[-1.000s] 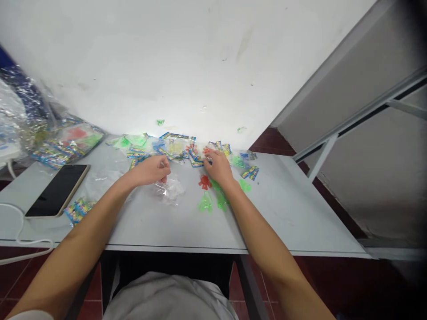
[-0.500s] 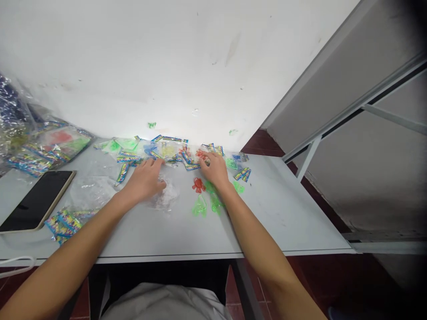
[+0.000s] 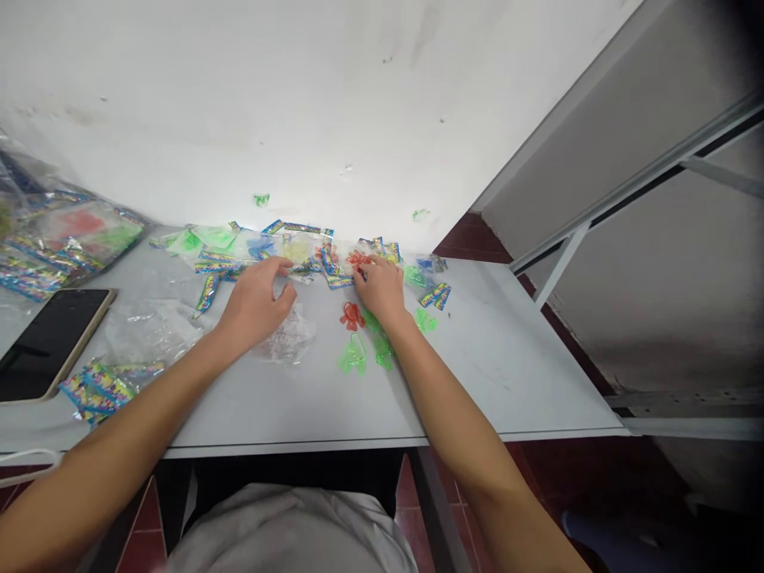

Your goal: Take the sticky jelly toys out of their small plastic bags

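My left hand (image 3: 254,306) hovers open above the table, its thumb and forefinger apart, just in front of a row of printed packets. Beneath and beside its thumb lies a crumpled clear bag (image 3: 286,338). My right hand (image 3: 383,293) is bent down with its thumb and fingertips closed on a red see-through toy (image 3: 358,259) in the row at the wall. Near its wrist lie a loose red toy (image 3: 352,316), a green toy (image 3: 353,354) and another green toy (image 3: 426,320). The forearm partly covers more green pieces (image 3: 382,350).
A phone (image 3: 53,338) lies at the left, with printed strips (image 3: 104,390) in front of it. A big clear bag of packets (image 3: 77,239) stands at the back left. The white wall (image 3: 298,111) borders the table (image 3: 507,382); green bits stick to it.
My left hand has lifted slightly and its thumb has spread from the fingers. My right fingers have curled in at the red toy. The whole view has shifted slightly.
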A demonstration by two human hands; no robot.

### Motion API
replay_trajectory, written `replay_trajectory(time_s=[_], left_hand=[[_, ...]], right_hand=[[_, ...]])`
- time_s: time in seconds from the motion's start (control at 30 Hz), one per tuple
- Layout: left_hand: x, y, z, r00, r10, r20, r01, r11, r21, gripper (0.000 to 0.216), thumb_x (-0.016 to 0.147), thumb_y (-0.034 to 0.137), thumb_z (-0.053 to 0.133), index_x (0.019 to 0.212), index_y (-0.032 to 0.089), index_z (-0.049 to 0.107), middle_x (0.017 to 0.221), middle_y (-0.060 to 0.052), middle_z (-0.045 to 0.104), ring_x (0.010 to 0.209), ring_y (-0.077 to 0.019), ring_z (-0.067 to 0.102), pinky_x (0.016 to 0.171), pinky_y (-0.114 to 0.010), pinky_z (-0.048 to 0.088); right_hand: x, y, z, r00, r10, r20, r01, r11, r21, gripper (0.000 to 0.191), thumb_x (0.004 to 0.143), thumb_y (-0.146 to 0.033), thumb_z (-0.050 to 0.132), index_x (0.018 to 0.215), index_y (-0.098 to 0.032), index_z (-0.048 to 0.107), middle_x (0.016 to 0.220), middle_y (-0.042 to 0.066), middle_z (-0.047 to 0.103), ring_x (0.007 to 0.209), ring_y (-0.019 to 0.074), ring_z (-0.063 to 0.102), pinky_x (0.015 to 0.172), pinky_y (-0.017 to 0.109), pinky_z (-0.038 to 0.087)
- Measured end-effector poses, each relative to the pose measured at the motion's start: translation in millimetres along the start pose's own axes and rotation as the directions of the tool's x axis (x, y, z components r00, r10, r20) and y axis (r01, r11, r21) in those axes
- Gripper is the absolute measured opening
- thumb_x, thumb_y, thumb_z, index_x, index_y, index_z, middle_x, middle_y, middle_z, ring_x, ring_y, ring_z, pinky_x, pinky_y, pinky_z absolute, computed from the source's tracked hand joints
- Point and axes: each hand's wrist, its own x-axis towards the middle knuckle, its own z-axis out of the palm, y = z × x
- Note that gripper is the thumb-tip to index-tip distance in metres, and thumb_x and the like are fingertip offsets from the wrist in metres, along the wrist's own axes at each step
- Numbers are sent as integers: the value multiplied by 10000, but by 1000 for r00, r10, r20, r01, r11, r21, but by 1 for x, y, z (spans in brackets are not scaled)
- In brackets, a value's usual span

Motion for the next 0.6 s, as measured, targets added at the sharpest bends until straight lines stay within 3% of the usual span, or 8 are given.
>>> replay_trajectory(time_s=[0.1,0.2,0.3,0.37,0.5,0.6], left_hand=[[0,0,0,1000,-1,-15,1,1000,4,354,856,292,500,1188,210,591,1151,-59,697,868,-236,616,968,-387,422],[-1,-1,1,1000,4,-16,-4,1000,6,347,862,302,505,1184,211,596,1139,-58,700,844,-228,615,958,-381,422],[-1,-2,2,1000,20,-10,-20,1000,10,350,864,306,511,1189,207,596,1138,-60,701,874,-237,620,951,-376,425],[0,-2,2,1000,24,-6,-24,1000,15,356,865,311,514,1196,208,594,1139,-59,701,894,-242,620,949,-374,424],[0,-1,1,1000,3,3,-3,1000,16,361,870,317,508,1206,212,588,1133,-54,703,876,-236,615,948,-375,421],[-1,1,0,1000,-17,10,17,1000,8,353,867,317,510,1197,222,590,1128,-49,706,842,-230,608,939,-380,425]], right_hand=[[-1,1,1,1000,-7,-17,7,999,43,293,922,-219,465,961,-160,750,1246,154,658,1188,322,554,1001,480,381],[-2,-1,4,996,-84,-25,86,990,114,291,905,-194,485,1089,-163,709,1294,135,652,1244,292,537,1046,453,363],[-2,-5,8,983,-181,-18,182,974,137,417,895,-278,568,1287,-137,597,1435,156,555,1347,291,460,1098,440,331],[-2,-9,9,979,-202,11,200,973,120,464,898,-339,595,1312,-131,570,1450,174,534,1352,307,452,1079,440,354],[-3,-15,2,965,-248,89,241,967,88,251,961,-291,494,1067,-163,683,1203,152,678,1141,284,594,948,385,439],[-5,-17,-2,962,-246,116,237,967,91,276,956,-182,420,902,-179,691,1027,127,706,990,256,632,865,355,456]])
